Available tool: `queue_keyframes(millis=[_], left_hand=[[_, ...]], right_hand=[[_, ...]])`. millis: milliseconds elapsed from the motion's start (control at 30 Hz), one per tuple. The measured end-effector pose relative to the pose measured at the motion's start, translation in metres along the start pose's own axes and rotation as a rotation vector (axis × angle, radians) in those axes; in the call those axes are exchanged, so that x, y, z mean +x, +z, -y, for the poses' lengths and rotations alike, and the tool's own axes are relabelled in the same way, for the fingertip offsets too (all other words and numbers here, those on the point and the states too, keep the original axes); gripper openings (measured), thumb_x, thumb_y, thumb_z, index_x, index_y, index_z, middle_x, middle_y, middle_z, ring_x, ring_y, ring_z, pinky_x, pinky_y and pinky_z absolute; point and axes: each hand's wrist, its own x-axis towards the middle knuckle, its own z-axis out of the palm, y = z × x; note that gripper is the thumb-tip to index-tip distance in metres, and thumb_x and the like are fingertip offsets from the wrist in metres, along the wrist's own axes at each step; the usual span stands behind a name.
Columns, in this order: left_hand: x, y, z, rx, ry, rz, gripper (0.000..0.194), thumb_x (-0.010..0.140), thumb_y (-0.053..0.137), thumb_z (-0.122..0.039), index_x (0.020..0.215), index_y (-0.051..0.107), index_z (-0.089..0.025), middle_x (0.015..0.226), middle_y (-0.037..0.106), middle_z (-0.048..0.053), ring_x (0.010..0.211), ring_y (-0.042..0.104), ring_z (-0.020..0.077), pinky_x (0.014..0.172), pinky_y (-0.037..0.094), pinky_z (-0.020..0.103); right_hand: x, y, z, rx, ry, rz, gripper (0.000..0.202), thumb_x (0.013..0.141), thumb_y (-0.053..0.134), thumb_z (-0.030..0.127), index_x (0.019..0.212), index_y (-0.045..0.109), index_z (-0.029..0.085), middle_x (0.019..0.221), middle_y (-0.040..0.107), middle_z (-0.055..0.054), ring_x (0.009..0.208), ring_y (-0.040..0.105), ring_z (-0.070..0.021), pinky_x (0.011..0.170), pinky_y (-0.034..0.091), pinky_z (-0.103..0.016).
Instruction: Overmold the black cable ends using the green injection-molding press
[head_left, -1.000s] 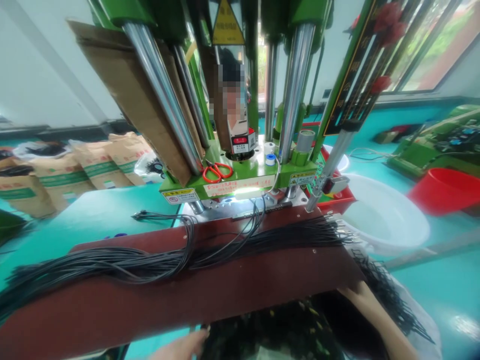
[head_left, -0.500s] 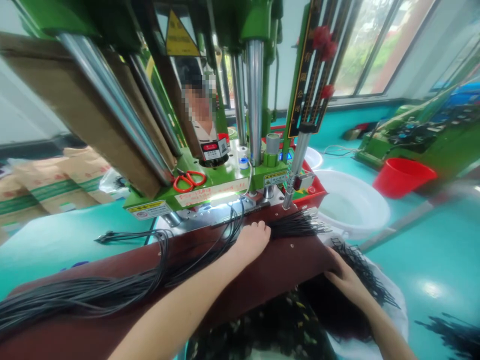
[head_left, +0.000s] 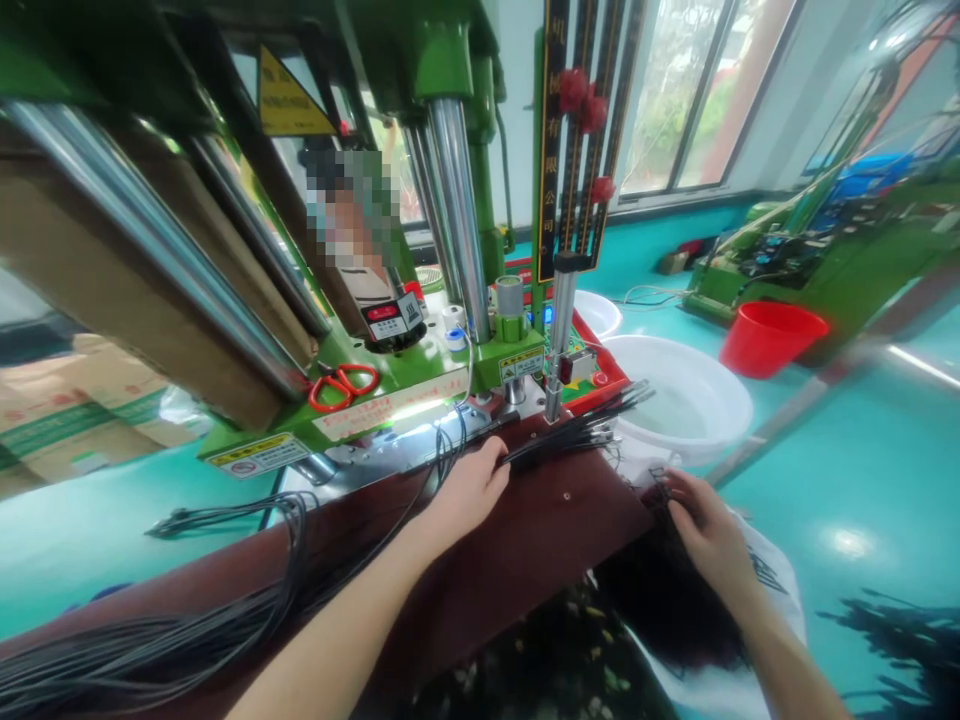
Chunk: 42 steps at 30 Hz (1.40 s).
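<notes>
I have the left hand (head_left: 474, 485) just below the middle of my view, at six o'clock, its fingers curled tight on a bundle of black cables (head_left: 551, 445). From the fist, the cables run out toward three o'clock, their tips raised and fanned past the edge of the brown board (head_left: 517, 545); the rest of the black lengths trail over the board to eight o'clock, where some loop back on themselves.

My right hand (head_left: 705, 525) sits at four o'clock, just beyond the board's end, thumb and fingers bent and spread a little. It is at the white sack (head_left: 786, 592) with its dark pieces; I cannot tell whether the fingers have hold of any.

The green press (head_left: 409, 375) fills ten to twelve o'clock, and the red-handled scissors (head_left: 343, 379) lie on its bed at nine. At three I see a white tub (head_left: 686, 405), with a red bucket (head_left: 772, 342) farther back.
</notes>
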Motion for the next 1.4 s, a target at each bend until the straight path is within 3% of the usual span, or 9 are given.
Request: queue_keyframes(millis=[67, 200, 300, 500, 767, 900, 1133, 1200, 1400], left_hand=[[-0.005, -0.003, 0.002, -0.159, 0.033, 0.024, 0.011, 0.086, 0.034, -0.028, 0.086, 0.042, -0.020, 0.070, 0.051, -0.002, 0.065, 0.050, 0.0127, 0.064, 0.038, 0.025], [-0.015, 0.006, 0.000, -0.248, 0.052, 0.058, 0.013, 0.086, 0.033, -0.030, 0.085, 0.041, -0.020, 0.071, 0.050, -0.002, 0.066, 0.049, 0.0130, 0.065, 0.037, 0.025], [-0.022, 0.017, -0.004, -0.256, 0.077, 0.129, 0.012, 0.086, 0.033, -0.027, 0.086, 0.042, -0.020, 0.073, 0.053, -0.001, 0.067, 0.050, 0.0138, 0.065, 0.037, 0.025], [-0.011, 0.020, -0.032, -0.472, 0.089, 0.285, 0.017, 0.083, 0.041, -0.031, 0.090, 0.049, -0.018, 0.077, 0.057, 0.001, 0.066, 0.054, 0.0121, 0.062, 0.042, 0.023], [0.033, 0.007, -0.073, -0.757, 0.114, 0.351, 0.017, 0.082, 0.043, -0.032, 0.078, 0.046, -0.016, 0.068, 0.057, 0.000, 0.050, 0.053, 0.0081, 0.048, 0.042, 0.020], [0.037, 0.008, -0.071, -0.825, 0.072, 0.412, 0.018, 0.083, 0.039, -0.034, 0.082, 0.044, -0.017, 0.070, 0.059, 0.001, 0.048, 0.054, 0.0088, 0.042, 0.041, 0.019], [0.039, 0.015, -0.071, -0.703, 0.017, 0.287, 0.017, 0.077, 0.051, -0.034, 0.080, 0.043, -0.019, 0.051, 0.048, -0.007, 0.036, 0.046, 0.0076, 0.034, 0.034, 0.016], [0.040, 0.015, -0.072, -0.704, 0.006, 0.261, 0.017, 0.077, 0.051, -0.034, 0.079, 0.041, -0.020, 0.045, 0.042, -0.009, 0.034, 0.045, 0.0082, 0.034, 0.033, 0.017], [0.045, 0.009, -0.072, -0.627, 0.079, 0.188, 0.022, 0.082, 0.043, -0.032, 0.068, 0.047, -0.016, 0.058, 0.054, -0.003, 0.050, 0.049, 0.0078, 0.049, 0.039, 0.019]], right_hand=[[-0.003, 0.010, 0.026, 0.215, 0.070, 0.006, 0.028, 0.077, 0.056, 0.031, 0.103, 0.059, 0.023, 0.105, 0.062, -0.007, 0.096, 0.058, -0.0233, 0.093, 0.041, -0.042], [-0.003, 0.047, 0.073, 0.902, 0.220, 0.318, 0.039, 0.074, 0.063, 0.033, 0.112, 0.056, 0.028, 0.108, 0.064, -0.005, 0.103, 0.056, -0.0256, 0.094, 0.038, -0.048], [0.008, 0.070, 0.097, 1.168, 0.219, 0.323, 0.035, 0.077, 0.059, 0.034, 0.111, 0.056, 0.031, 0.113, 0.061, -0.002, 0.108, 0.052, -0.0238, 0.098, 0.032, -0.048], [0.022, 0.066, 0.114, 1.027, 0.208, 0.343, 0.027, 0.084, 0.050, 0.036, 0.103, 0.062, 0.021, 0.091, 0.069, -0.006, 0.098, 0.058, -0.0233, 0.096, 0.034, -0.045], [0.031, 0.044, 0.102, 0.671, 0.086, 0.280, 0.026, 0.081, 0.055, 0.036, 0.096, 0.067, 0.020, 0.088, 0.068, -0.004, 0.088, 0.059, -0.0199, 0.088, 0.040, -0.037], [0.033, 0.047, 0.093, 0.842, 0.093, 0.167, 0.008, 0.072, 0.065, 0.026, 0.073, 0.069, 0.019, 0.071, 0.066, -0.001, 0.066, 0.057, -0.0133, 0.065, 0.046, -0.026], [0.037, 0.062, 0.089, 1.130, 0.156, 0.141, 0.009, 0.069, 0.068, 0.019, 0.067, 0.060, 0.017, 0.055, 0.054, 0.004, 0.043, 0.044, -0.0060, 0.041, 0.039, -0.020], [0.039, 0.064, 0.090, 1.176, 0.143, 0.154, 0.008, 0.069, 0.067, 0.017, 0.071, 0.059, 0.018, 0.055, 0.052, 0.006, 0.041, 0.041, -0.0052, 0.039, 0.040, -0.019], [0.045, 0.067, 0.089, 1.214, 0.167, 0.150, 0.014, 0.073, 0.064, 0.023, 0.086, 0.061, 0.018, 0.057, 0.055, 0.004, 0.043, 0.045, -0.0071, 0.038, 0.044, -0.021]])
